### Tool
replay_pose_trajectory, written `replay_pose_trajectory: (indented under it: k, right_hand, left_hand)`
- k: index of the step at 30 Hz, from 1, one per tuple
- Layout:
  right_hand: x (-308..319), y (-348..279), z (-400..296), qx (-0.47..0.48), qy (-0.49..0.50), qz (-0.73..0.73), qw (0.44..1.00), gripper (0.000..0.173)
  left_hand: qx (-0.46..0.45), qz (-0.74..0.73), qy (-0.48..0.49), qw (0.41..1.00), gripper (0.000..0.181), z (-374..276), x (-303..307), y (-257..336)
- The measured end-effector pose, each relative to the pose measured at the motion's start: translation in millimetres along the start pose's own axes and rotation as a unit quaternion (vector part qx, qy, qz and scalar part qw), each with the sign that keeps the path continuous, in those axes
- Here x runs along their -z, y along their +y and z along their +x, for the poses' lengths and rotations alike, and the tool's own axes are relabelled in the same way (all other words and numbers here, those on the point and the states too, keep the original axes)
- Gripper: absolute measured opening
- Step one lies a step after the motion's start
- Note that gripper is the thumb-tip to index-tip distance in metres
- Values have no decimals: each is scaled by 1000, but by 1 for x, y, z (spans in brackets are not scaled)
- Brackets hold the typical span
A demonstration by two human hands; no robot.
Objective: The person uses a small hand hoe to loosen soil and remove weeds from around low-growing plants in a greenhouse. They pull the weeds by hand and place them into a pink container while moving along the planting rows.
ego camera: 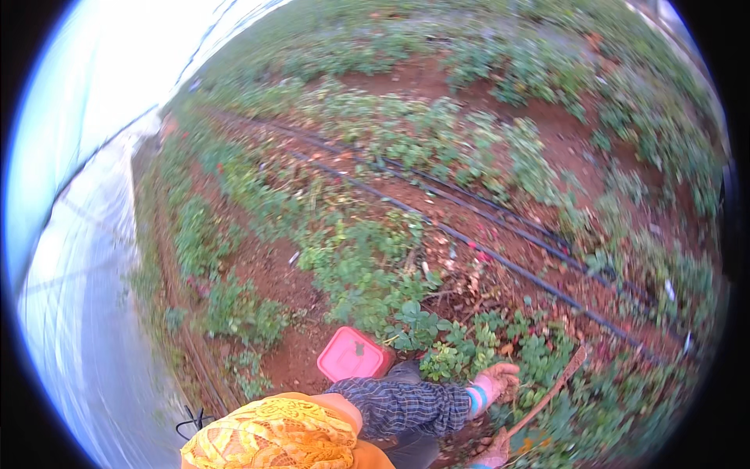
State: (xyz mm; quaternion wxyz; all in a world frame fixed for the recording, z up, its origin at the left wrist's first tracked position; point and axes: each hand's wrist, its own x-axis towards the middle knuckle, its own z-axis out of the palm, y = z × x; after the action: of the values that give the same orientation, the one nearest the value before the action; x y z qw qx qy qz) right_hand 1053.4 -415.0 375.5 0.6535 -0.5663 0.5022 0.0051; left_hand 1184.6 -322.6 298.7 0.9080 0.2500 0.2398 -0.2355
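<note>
My left hand [498,381], in a soil-stained glove with a striped cuff, reaches out just above the low leafy plants [451,352]. Its fingers are loosely bent and apart, and I see nothing in them. A blue checked sleeve [416,404] covers that forearm. Near the bottom edge, my right hand [495,448] is partly cut off. It grips the lower end of a long, thin hand tool [545,401], whose broader brownish end lies over the leaves to the right. Blur leaves the tool's exact kind unclear. A pink square plastic container [351,354] stands on the soil beside my leg.
Black irrigation pipes [498,258] run diagonally across reddish soil [293,258] strewn with dry leaves and red petals. More rows of leafy plants [445,146] lie beyond. On the left rises a translucent plastic sheet wall [82,281]. My yellow-orange lace garment [269,434] fills the bottom.
</note>
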Motion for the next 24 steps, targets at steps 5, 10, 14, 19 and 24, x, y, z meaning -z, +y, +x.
replay_pose_trajectory:
  k: [5, 10, 14, 19, 24]
  right_hand:
    - [-53, -81, -3, 119, -63, -182, 974, 36]
    - [-105, -58, 63, 296, -152, -200, 922, 43]
    - [-146, -75, 57, 255, -171, -228, 924, 42]
    - [-197, -140, 10, 124, -292, -116, 941, 51]
    - [-191, -127, 75, 155, -159, -299, 928, 41]
  left_hand:
    - [-3, -45, 22, 999, 33, -29, -69, 79]
    - [27, 18, 98, 995, 32, -23, -91, 151]
    - [-4, -40, 61, 997, 33, 2, -95, 180]
    - [-35, -54, -1, 998, 36, 30, -105, 213]
    - [-98, -212, -210, 949, 35, 66, -76, 200]
